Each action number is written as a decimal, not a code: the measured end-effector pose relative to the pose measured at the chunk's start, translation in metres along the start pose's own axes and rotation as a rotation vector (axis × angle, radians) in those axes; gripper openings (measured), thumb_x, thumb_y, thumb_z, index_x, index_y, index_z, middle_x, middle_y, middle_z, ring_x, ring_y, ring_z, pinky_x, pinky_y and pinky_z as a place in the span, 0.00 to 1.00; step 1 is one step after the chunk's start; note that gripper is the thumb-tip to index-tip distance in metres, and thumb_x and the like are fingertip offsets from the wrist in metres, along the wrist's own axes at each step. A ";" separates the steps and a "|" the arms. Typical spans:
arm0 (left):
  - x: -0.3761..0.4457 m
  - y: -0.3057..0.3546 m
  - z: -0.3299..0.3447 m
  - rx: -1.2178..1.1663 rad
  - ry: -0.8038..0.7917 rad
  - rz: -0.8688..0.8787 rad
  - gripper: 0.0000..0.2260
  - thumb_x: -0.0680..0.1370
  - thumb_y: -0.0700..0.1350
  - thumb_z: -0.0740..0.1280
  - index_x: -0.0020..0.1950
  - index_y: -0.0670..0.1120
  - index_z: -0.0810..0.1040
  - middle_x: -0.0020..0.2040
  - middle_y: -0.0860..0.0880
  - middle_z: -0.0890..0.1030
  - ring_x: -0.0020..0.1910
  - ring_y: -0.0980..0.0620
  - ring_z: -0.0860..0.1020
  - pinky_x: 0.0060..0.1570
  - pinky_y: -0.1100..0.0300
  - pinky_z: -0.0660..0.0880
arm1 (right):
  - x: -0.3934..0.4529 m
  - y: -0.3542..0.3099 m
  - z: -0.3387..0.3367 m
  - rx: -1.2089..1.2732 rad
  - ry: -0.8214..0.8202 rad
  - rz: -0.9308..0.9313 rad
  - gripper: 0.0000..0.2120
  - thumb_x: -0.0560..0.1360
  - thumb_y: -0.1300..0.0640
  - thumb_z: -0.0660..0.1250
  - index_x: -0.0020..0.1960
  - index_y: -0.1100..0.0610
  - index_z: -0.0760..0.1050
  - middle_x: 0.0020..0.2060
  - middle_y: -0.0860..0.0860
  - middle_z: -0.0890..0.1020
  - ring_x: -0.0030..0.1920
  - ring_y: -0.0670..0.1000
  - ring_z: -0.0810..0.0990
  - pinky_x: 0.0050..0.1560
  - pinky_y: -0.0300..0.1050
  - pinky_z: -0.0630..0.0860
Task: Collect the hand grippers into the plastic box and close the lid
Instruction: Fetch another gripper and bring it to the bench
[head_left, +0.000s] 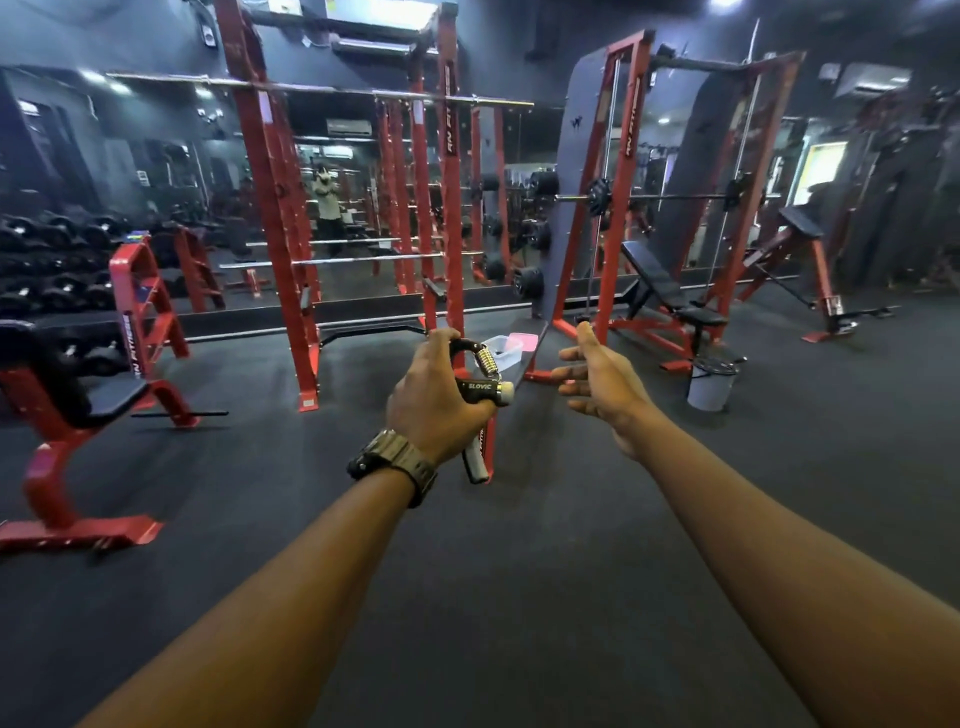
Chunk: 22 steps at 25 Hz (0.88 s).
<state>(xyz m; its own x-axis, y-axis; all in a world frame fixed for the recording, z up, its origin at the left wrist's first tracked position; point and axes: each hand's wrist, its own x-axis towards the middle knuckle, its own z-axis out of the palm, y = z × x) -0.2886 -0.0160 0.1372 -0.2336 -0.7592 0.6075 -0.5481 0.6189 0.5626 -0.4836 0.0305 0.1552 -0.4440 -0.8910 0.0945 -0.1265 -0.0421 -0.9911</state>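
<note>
Meanwhile, left hand (434, 397) grasps a hand gripper (480, 387); right hand (597, 382) hangs released.

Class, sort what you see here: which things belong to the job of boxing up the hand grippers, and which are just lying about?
Belongs to the job:
hand gripper in left hand
empty right hand
plastic box
pink lid

Lying about:
grey bucket
incline bench
dumbbells

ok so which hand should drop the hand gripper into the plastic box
Left. The left hand already holds the hand gripper, with the open plastic box just beyond it on the bench. The right hand is open and holds nothing.
</note>
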 end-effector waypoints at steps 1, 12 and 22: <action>0.021 -0.014 0.012 -0.002 0.001 0.004 0.34 0.60 0.64 0.67 0.64 0.52 0.69 0.59 0.50 0.77 0.53 0.48 0.79 0.48 0.47 0.81 | 0.027 0.003 0.006 -0.009 0.006 0.001 0.27 0.81 0.37 0.54 0.57 0.60 0.77 0.45 0.56 0.81 0.41 0.50 0.76 0.40 0.43 0.72; 0.293 -0.197 0.211 0.035 -0.090 -0.039 0.30 0.66 0.50 0.76 0.65 0.52 0.70 0.58 0.51 0.79 0.52 0.49 0.79 0.45 0.55 0.77 | 0.406 0.092 0.065 -0.011 0.006 0.061 0.25 0.81 0.37 0.54 0.53 0.57 0.77 0.44 0.54 0.81 0.39 0.48 0.76 0.39 0.41 0.73; 0.548 -0.370 0.393 -0.010 -0.178 -0.094 0.32 0.67 0.53 0.76 0.68 0.59 0.67 0.57 0.50 0.77 0.50 0.45 0.80 0.47 0.51 0.79 | 0.739 0.155 0.126 -0.073 0.042 0.122 0.25 0.80 0.36 0.54 0.49 0.55 0.78 0.44 0.55 0.84 0.41 0.50 0.78 0.41 0.45 0.73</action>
<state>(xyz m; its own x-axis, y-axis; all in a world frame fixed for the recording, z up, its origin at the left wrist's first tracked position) -0.5294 -0.7404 0.0419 -0.3206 -0.8365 0.4444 -0.5660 0.5454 0.6182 -0.7195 -0.6913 0.0593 -0.4967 -0.8677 -0.0213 -0.1326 0.1001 -0.9861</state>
